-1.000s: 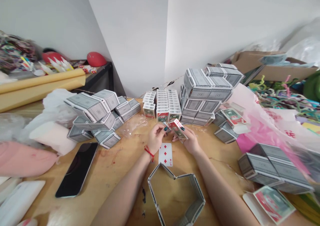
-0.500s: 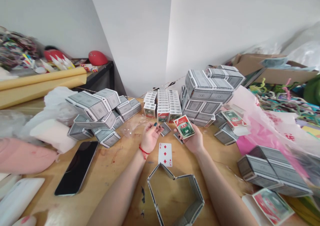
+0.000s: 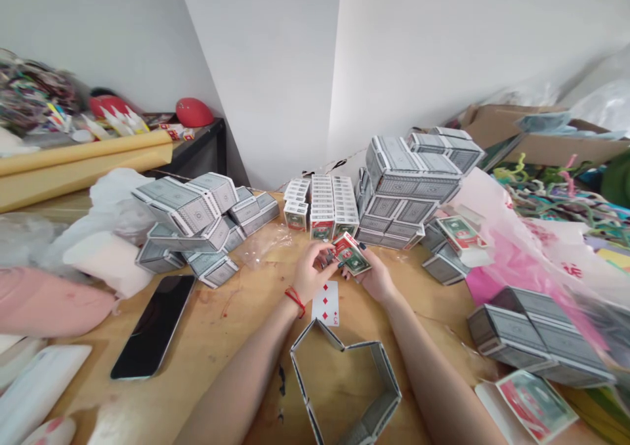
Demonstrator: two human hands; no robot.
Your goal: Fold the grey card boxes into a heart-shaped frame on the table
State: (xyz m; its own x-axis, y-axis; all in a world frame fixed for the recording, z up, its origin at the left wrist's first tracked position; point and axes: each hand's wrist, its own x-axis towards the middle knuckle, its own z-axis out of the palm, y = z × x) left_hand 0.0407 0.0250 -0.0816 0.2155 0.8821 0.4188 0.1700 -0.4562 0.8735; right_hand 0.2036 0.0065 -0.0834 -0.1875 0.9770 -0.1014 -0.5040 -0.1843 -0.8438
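Observation:
A red and green playing-card box (image 3: 351, 254) is held tilted between my two hands. My right hand (image 3: 378, 275) wraps round its right side. At its left end are the curled fingers of my left hand (image 3: 314, 272), which pinch the box's edge. Below them a three of diamonds card (image 3: 325, 304) lies face up, its top corner hidden by my left hand. Closer to me stands a heart-like frame of folded cards (image 3: 394, 373), between my forearms.
Rows of card boxes (image 3: 321, 209) stand at the back. Grey card-built blocks are stacked at right (image 3: 413, 176) and left (image 3: 182, 209). A black phone (image 3: 153, 327) lies at left. An opened card box (image 3: 536, 402) sits front right, near pink plastic bags (image 3: 502, 261).
My left hand has moved right and up to the card box and now grips its left end. The box has shifted slightly left and tilted in my right hand.

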